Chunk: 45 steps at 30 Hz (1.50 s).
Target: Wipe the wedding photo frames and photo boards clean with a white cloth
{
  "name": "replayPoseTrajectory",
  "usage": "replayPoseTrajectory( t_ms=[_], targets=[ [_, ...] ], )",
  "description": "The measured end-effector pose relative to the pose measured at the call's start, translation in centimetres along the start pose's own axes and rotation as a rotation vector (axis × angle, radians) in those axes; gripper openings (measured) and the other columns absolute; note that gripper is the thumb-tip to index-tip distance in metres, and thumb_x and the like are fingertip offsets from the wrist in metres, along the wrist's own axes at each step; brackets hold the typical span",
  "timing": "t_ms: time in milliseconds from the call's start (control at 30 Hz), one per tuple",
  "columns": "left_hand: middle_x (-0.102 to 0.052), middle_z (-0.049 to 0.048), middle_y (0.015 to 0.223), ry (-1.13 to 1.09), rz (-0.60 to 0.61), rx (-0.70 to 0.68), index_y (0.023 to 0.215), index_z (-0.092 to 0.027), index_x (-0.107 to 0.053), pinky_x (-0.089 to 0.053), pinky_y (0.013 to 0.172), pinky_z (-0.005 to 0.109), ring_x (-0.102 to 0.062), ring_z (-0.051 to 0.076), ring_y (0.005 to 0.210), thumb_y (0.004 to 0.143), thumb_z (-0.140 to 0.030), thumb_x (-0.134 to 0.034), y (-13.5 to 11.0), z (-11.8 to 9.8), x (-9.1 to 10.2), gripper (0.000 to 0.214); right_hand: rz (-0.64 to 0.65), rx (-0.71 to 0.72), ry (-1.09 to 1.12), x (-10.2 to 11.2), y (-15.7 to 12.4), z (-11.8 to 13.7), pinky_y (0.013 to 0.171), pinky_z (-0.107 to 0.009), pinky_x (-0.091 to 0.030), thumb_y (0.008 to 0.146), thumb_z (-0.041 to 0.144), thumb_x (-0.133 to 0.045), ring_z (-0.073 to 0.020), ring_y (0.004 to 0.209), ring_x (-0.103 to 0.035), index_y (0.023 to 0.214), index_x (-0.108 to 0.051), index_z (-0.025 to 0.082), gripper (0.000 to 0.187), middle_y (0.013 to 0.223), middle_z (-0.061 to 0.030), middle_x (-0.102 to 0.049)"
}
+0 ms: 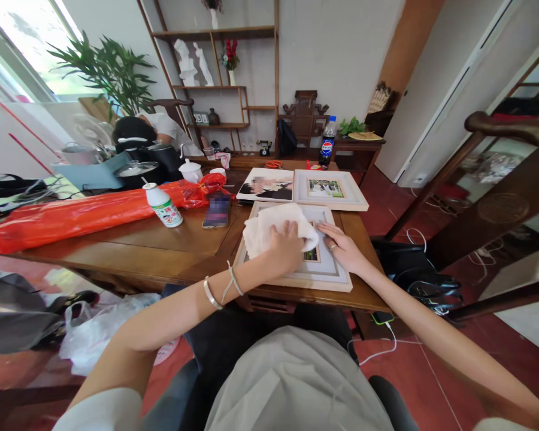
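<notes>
A white cloth lies bunched over the picture frame in front of me on the wooden table. My left hand, with bracelets at the wrist, presses on the cloth with its fingers bent into it. Flat on the right side of the same frame rests my right hand, fingers stretched out and holding nothing. The cloth and my left hand cover much of the small photo in the frame. Just behind are a second white frame with a photo and a large portrait print.
Left of the frame are a phone, a white bottle and a long red plastic-wrapped bundle. A cola bottle and orange scissors stand farther back. A wooden chair is on the right.
</notes>
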<state>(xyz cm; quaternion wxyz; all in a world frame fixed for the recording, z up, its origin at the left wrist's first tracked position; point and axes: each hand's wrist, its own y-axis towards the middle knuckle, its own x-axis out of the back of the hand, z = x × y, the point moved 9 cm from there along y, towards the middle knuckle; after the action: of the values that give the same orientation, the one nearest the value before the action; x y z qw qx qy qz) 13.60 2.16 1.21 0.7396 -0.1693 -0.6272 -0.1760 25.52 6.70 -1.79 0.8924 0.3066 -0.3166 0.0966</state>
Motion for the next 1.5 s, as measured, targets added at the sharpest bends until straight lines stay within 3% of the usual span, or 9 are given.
replayPoseTrajectory(
  t_ms=[133,333,433,533,733,833,1067,1167,1500],
  targets=[
    [-0.024,0.0164,0.152,0.000,0.057,-0.081,0.126,-0.016,-0.055,-0.025,0.103,0.063,-0.021,0.039,0.139,0.084,-0.017,-0.046,-0.1,-0.5,0.1,0.043,0.001,-0.005,-0.001,0.0,0.0,0.1,0.111,-0.053,-0.028,0.082,0.015,-0.045,-0.0244,0.131,-0.041,0.122,-0.061,0.026,0.044,0.132,-0.0044,-0.057],
    [-0.034,0.0192,0.147,-0.043,0.022,-0.331,0.117,-0.014,-0.062,-0.032,0.102,0.056,-0.031,0.039,0.134,0.084,-0.022,-0.045,-5.9,-6.5,1.7,0.037,0.031,0.002,-0.002,0.1,0.0,0.6,0.111,-0.049,-0.031,0.081,0.013,-0.045,-0.0235,0.131,-0.042,0.122,-0.061,0.027,0.046,0.133,-0.0033,-0.056],
    [-0.035,0.0174,0.147,-0.026,0.005,-0.352,0.113,-0.016,-0.064,-0.032,0.102,0.057,-0.032,0.039,0.134,0.083,-0.024,-0.048,-7.4,-7.3,1.7,0.035,0.046,0.000,-0.006,0.1,0.0,0.9,0.111,-0.048,-0.031,0.080,0.012,-0.045,-0.0237,0.131,-0.041,0.124,-0.060,0.025,0.048,0.132,-0.0041,-0.056],
    [-0.038,0.0144,0.146,-0.004,-0.029,-0.261,0.117,-0.021,-0.061,-0.033,0.100,0.060,-0.034,0.038,0.133,0.083,-0.022,-0.050,-6.5,-5.4,0.9,0.036,0.033,0.008,-0.029,0.1,0.1,1.1,0.111,-0.049,-0.031,0.081,0.012,-0.044,-0.0233,0.128,-0.045,0.123,-0.061,0.026,0.046,0.131,-0.0037,-0.057],
    [-0.036,0.0160,0.147,0.060,-0.052,0.050,0.121,-0.019,-0.058,-0.030,0.099,0.064,-0.031,0.039,0.134,0.083,-0.017,-0.048,-1.7,2.5,-0.8,0.040,0.029,0.042,-0.035,-0.1,0.2,1.2,0.108,-0.050,-0.035,0.085,0.016,-0.045,-0.0238,0.123,-0.050,0.119,-0.063,0.026,0.040,0.127,-0.0035,-0.060],
    [-0.032,0.0164,0.149,0.085,-0.067,0.080,0.122,-0.017,-0.058,-0.026,0.102,0.064,-0.026,0.039,0.136,0.085,-0.019,-0.047,-1.0,3.5,-0.7,0.038,0.023,0.036,-0.042,-0.1,0.2,1.2,0.108,-0.050,-0.035,0.089,0.021,-0.044,-0.0247,0.123,-0.050,0.118,-0.064,0.025,0.036,0.126,-0.0049,-0.061],
    [-0.035,0.0174,0.146,-0.043,-0.054,-0.310,0.116,-0.018,-0.062,-0.031,0.100,0.061,-0.033,0.040,0.133,0.087,-0.024,-0.045,-6.6,-5.8,1.8,0.035,0.026,0.047,-0.025,0.2,0.2,1.5,0.105,-0.050,-0.038,0.089,0.023,-0.045,-0.0252,0.120,-0.052,0.118,-0.064,0.026,0.035,0.125,-0.0046,-0.061],
    [-0.033,0.0183,0.147,-0.042,-0.044,-0.380,0.112,-0.016,-0.064,-0.031,0.102,0.060,-0.031,0.041,0.134,0.085,-0.025,-0.047,-8.6,-7.8,2.1,0.033,0.033,0.057,0.004,0.2,0.2,1.3,0.105,-0.048,-0.038,0.086,0.021,-0.047,-0.0247,0.121,-0.051,0.120,-0.063,0.026,0.037,0.125,-0.0056,-0.061],
    [-0.039,0.0147,0.145,-0.007,0.037,-0.199,0.122,-0.018,-0.056,-0.038,0.100,0.052,-0.038,0.033,0.132,0.079,-0.014,-0.052,-6.8,-0.5,1.0,0.043,0.014,0.036,-0.045,0.0,0.3,1.6,0.105,-0.052,-0.037,0.091,0.030,-0.045,-0.0261,0.120,-0.052,0.117,-0.065,0.023,0.033,0.124,-0.0080,-0.062]
  ],
)
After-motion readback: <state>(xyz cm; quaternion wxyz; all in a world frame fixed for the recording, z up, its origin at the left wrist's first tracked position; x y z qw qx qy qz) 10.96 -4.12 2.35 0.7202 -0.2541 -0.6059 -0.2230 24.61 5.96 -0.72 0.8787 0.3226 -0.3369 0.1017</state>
